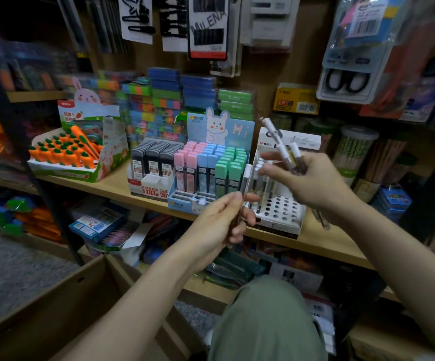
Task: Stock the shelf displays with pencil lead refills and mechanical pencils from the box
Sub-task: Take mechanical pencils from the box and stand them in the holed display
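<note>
pencils, right: several clear-bodied mechanical pencils with white caps (pixel 288 152) fan up out of the right hand (pixel 313 183), caps tilted up and left; lower ends stick out below the hand.
right fingers: curled round the bundle, thumb and forefinger reaching left toward the stand.
pencil, left: one pencil (pixel 245 188) stands nearly upright, white cap on top, pinched between thumb and forefinger of the left hand (pixel 221 222); the other fingers are loosely curled under it.
stand: white holed pencil stand (pixel 281 207) sits at the shelf's front edge, right of the lead displays; a few white-capped pencils stand in its back rows, front holes open. the left-hand pencil is just beside its left side.
leads: pastel display (pixel 211 168) with a rabbit card holds pink, blue and green refill cases; left of it, touching, a display of grey cases (pixel 154 162).
shelf: wooden shelf (pixel 323 238) carries all three; toward its left end, a carrot-item tray (pixel 70 152).
box: open cardboard box (pixel 62 300) lies below at bottom left, beside the person's knee.
</note>
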`<move>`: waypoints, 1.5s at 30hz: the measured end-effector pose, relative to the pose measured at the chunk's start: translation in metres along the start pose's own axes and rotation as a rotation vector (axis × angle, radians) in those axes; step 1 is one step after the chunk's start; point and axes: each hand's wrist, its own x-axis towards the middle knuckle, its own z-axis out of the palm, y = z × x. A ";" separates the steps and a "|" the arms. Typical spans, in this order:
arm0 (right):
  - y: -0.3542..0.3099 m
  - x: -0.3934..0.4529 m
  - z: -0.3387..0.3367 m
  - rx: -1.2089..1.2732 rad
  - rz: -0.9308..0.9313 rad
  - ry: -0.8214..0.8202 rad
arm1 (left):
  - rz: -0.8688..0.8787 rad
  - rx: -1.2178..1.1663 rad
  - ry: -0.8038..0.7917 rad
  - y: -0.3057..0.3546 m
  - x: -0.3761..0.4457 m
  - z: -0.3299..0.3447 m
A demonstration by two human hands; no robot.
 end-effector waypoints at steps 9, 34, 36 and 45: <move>-0.007 -0.014 0.001 -0.008 -0.049 0.147 | 0.155 0.215 0.247 -0.004 0.017 0.027; 0.035 0.015 -0.026 -0.413 -0.189 0.424 | 0.161 1.028 0.659 -0.049 0.046 0.013; 0.035 0.019 -0.023 -0.408 -0.181 0.423 | 0.163 1.014 0.665 -0.050 0.046 0.013; 0.047 0.031 -0.007 -0.494 -0.198 0.401 | 0.130 0.973 0.677 -0.047 0.049 0.012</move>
